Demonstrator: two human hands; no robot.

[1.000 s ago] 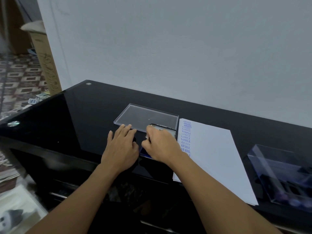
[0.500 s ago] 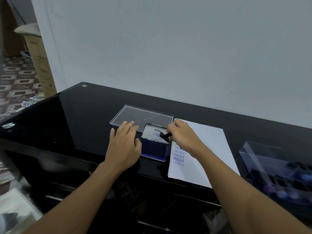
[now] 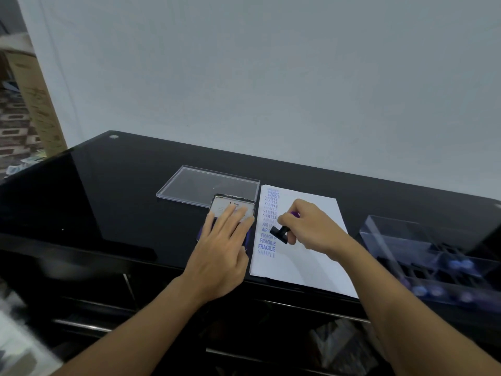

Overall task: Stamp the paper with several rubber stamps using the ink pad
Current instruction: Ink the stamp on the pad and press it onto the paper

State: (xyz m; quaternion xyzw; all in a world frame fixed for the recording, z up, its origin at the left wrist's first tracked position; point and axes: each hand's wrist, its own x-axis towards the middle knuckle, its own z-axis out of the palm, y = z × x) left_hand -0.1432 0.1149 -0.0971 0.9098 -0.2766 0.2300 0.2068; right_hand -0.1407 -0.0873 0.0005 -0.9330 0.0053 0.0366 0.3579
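Black stamp [image 3: 280, 234] pinched in right hand [image 3: 311, 229] over paper [image 3: 311, 267]; left hand [image 3: 219, 256] (fingers flat) covers ink pad [image 3: 225, 206].

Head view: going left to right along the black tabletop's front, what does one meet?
Left hand resting on the blue ink pad with silver lid → white paper sheet with blue stamped words, right hand holding a black rubber stamp over it → clear plastic stamp box.
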